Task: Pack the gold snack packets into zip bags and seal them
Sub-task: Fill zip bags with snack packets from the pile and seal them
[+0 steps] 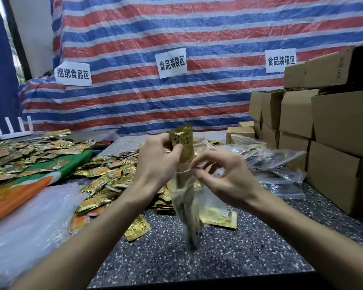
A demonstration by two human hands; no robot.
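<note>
My left hand [157, 162] grips a gold snack packet [183, 143] upright, its lower end inside the mouth of a clear zip bag [190, 204]. My right hand [224, 176] pinches the bag's rim at the right side of the opening. The bag hangs down between my wrists, blurred, above the speckled table [197, 254]. A heap of loose gold packets [105, 176] lies to the left of my left hand. Two more packets lie on the table, one [137, 228] under my left forearm, one [222, 218] behind the bag.
Empty clear zip bags [29, 222] lie stacked at the left front. More clear bags, some with dark contents [266, 158], lie at the right. Cardboard boxes [327, 130] are stacked along the right edge. A striped tarp with paper signs [172, 62] hangs behind.
</note>
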